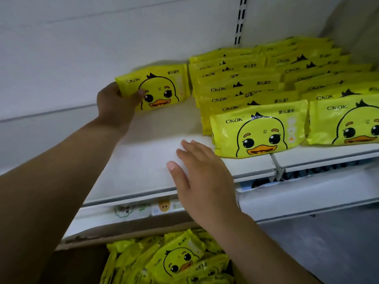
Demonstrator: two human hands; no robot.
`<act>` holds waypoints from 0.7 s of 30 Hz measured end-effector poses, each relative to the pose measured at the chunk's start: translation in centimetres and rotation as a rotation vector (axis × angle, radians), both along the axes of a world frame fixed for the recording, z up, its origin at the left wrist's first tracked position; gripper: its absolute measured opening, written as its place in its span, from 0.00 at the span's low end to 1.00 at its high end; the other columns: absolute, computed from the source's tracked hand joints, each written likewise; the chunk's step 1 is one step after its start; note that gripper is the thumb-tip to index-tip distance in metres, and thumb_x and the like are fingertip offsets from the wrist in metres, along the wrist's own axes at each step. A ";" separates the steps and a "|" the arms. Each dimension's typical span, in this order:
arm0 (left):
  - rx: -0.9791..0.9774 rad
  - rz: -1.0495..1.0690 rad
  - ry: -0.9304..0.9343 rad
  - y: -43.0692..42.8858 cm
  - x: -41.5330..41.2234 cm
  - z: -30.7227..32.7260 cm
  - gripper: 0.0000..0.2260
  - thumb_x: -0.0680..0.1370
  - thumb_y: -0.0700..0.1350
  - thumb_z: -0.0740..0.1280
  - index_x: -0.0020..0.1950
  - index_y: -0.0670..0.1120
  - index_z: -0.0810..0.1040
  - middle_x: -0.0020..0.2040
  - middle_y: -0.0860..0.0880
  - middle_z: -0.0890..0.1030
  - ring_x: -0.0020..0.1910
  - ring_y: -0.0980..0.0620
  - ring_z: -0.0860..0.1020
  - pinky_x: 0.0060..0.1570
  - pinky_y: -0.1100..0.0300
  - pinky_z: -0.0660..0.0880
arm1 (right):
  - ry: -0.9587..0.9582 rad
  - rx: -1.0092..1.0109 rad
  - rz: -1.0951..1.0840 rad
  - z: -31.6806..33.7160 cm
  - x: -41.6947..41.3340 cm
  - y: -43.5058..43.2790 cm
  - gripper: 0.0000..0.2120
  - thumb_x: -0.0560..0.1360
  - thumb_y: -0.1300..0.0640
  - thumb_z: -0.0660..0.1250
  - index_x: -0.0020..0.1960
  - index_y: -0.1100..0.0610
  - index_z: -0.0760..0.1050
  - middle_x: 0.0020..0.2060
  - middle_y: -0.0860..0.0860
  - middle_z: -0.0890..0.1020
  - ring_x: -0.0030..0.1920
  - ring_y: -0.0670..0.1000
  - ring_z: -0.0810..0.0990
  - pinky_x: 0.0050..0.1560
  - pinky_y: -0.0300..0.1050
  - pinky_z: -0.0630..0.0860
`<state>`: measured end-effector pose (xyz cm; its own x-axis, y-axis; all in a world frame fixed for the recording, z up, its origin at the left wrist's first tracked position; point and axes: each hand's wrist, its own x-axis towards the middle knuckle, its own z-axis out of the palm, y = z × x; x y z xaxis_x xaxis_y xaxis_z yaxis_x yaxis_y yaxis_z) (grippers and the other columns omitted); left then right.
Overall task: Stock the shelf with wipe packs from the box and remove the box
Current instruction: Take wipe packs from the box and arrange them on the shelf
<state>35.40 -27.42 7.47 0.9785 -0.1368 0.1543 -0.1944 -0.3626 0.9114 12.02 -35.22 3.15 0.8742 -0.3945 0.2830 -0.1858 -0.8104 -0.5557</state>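
As left hand (117,103) grips pack (162,89) (upright), stocked rows (256,95) stand beside.

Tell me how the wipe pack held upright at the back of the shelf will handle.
The wipe pack is a glossy film pouch, so probably slippery. The left hand grips its end alone, suggesting it is fairly light. Standing on a narrow edge, it may tip once released.

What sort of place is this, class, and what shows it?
Probably a shop aisle: a white shelf with a label strip along its front, rows of identical wipe packs facing out, and a box of more packs below, ready for restocking.
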 end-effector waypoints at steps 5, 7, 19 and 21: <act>0.047 0.064 -0.011 -0.5 0.7 -0.8 0.14 0.71 0.52 0.76 0.52 0.47 0.85 0.47 0.50 0.86 0.41 0.54 0.81 0.50 0.48 0.83 | -0.004 -0.020 -0.008 -0.3 0.2 -0.1 0.21 0.84 0.44 0.55 0.63 0.54 0.80 0.68 0.50 0.78 0.71 0.52 0.72 0.71 0.51 0.70; 0.041 0.088 0.003 -0.9 1.0 -1.1 0.14 0.71 0.52 0.76 0.52 0.47 0.84 0.46 0.51 0.85 0.42 0.52 0.80 0.48 0.48 0.83 | -0.016 -0.036 -0.014 -0.5 0.1 0.0 0.20 0.84 0.44 0.56 0.63 0.54 0.80 0.68 0.49 0.79 0.71 0.52 0.72 0.70 0.51 0.70; 0.151 0.218 -0.089 -2.1 2.6 -1.9 0.22 0.72 0.57 0.77 0.59 0.47 0.77 0.48 0.55 0.77 0.46 0.54 0.75 0.44 0.63 0.68 | -0.051 -0.079 -0.053 -1.0 0.3 0.1 0.20 0.84 0.44 0.55 0.62 0.53 0.80 0.67 0.48 0.79 0.70 0.51 0.74 0.68 0.50 0.73; 0.134 0.246 -0.062 -1.8 2.3 -2.1 0.25 0.71 0.59 0.77 0.59 0.47 0.76 0.50 0.55 0.77 0.48 0.53 0.75 0.46 0.62 0.69 | -0.031 -0.070 -0.043 -0.8 0.4 0.0 0.21 0.84 0.44 0.54 0.63 0.53 0.80 0.67 0.48 0.79 0.70 0.51 0.73 0.69 0.50 0.71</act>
<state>37.70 -29.18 5.34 0.9740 0.0805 0.2117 -0.1396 -0.5226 0.8411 12.43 -35.24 2.38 0.8470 -0.4102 0.3380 -0.2051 -0.8389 -0.5042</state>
